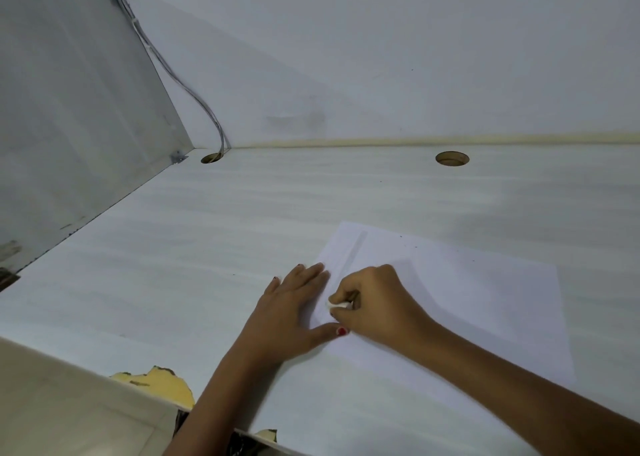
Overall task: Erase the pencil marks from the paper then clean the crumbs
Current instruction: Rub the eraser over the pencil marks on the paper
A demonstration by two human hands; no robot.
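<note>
Both hands share the job: your left hand point(294, 303), fingers flat together, pins the white paper sheet point(450, 293) while your right hand point(372, 299) pinches the small white eraser point(337, 304) to rub.

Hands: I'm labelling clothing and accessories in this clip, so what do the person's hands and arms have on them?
Both forearms are bare, no sleeves in view. The left hand has red nail polish, plainest on the thumbnail. The right hand shows no rings, watch or bracelet.
</note>
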